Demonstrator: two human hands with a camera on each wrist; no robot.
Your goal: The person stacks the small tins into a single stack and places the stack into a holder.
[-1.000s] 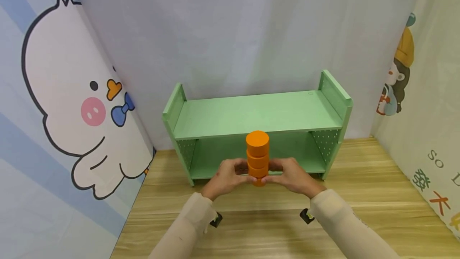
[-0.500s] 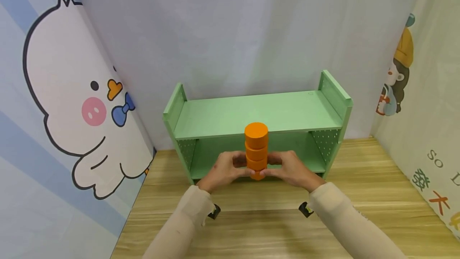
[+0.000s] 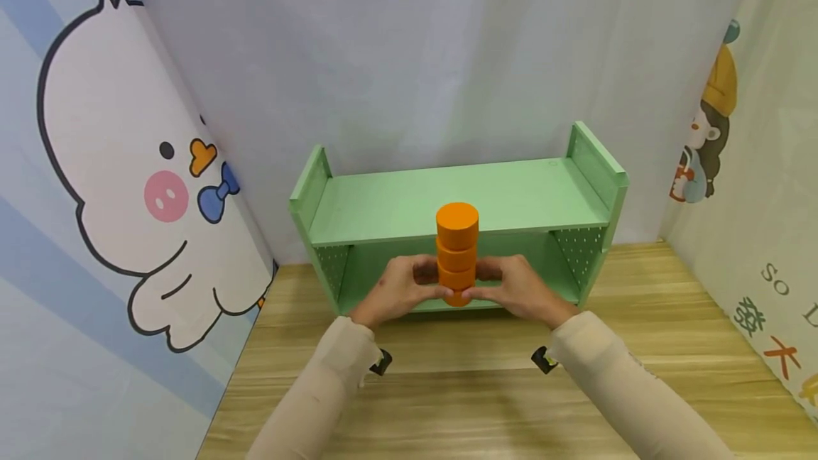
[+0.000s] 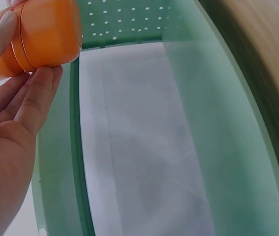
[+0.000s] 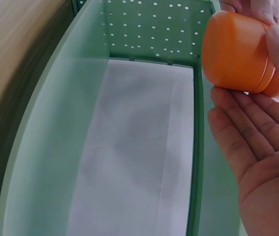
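Note:
An upright stack of several orange cylinders is held in front of the two-tier green shelf, its top overlapping the front of the upper board in the head view. From the left, my left hand grips the lower part of the stack between thumb and fingers. Opposite it, my right hand grips the same part from the right, the two thumbs close together at the front. In the left wrist view, fingertips touch the smooth orange side, where a seam runs round. The right wrist view shows fingers under the orange wall.
The green shelf stands on a wood-grain table, with raised ends and perforated side panels. A pale cloth hangs behind it. Printed cloths with a cartoon duck and a cartoon figure flank the table.
Both hands have lifted the orange stack steadily upward in the head view, from the shelf's lower front edge to overlapping the upper board. The grip looks the same, and the shelf has stayed put.

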